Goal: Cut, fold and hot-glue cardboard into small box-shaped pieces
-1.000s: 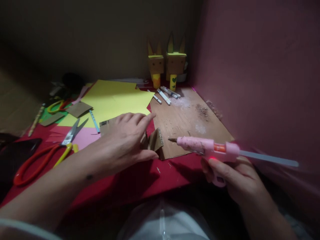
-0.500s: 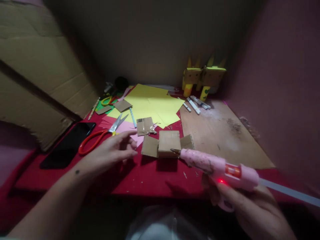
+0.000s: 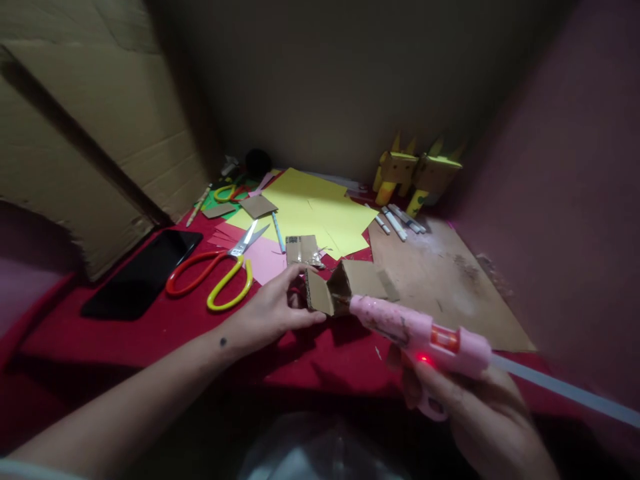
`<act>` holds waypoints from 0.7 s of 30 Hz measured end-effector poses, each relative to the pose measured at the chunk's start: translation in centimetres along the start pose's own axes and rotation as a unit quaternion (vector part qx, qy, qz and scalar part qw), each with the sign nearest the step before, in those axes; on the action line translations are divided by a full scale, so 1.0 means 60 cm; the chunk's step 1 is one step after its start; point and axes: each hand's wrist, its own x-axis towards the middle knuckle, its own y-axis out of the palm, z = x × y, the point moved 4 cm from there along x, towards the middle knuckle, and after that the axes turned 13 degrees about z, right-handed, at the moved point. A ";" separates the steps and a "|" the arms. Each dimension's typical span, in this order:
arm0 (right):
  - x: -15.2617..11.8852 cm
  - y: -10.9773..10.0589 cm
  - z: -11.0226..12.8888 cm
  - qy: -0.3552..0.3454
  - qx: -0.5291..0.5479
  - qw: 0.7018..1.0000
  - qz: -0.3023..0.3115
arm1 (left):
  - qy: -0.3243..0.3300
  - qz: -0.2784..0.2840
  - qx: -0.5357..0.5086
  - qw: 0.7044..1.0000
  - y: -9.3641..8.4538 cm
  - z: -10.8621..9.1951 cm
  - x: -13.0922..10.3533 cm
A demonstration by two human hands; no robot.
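Note:
My right hand (image 3: 475,407) is wrapped around a pink glue gun (image 3: 400,323) with a red light glowing on its side and a long pale glue stick (image 3: 565,387) out of its back. The gun's nozzle points left, at a small cardboard box (image 3: 363,277) with flaps folded outward. Whether the tip touches the cardboard I cannot tell. My left hand (image 3: 285,303) grips the box's left flap between thumb and fingers, and the box is tilted. Just behind it lies a cardboard piece with clear tape (image 3: 301,251).
Red-and-yellow-handled scissors (image 3: 235,260) and a black phone (image 3: 143,273) lie on the left. Yellow paper sheets (image 3: 315,207) spread behind. Several markers (image 3: 395,223) rest near two cardboard figures (image 3: 400,167) with pointed tops, beside a brown board (image 3: 450,287). A large cardboard panel (image 3: 115,120) stands at left.
My left hand has moved right and taken hold of the box's left flap, tilting the box. The glue gun has shifted slightly left, its nozzle now by the opening beside that flap.

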 end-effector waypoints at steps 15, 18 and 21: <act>0.025 0.083 0.118 -0.065 -0.120 0.986 0.096 | 0.109 -0.232 0.323 0.911 0.032 0.015 -0.054; 0.032 0.089 0.120 -0.097 -0.147 0.979 0.103 | 0.128 -0.235 0.341 0.901 0.035 0.016 -0.054; 0.035 0.093 0.119 -0.130 -0.192 0.965 0.124 | 0.127 -0.229 0.339 0.904 0.035 0.017 -0.053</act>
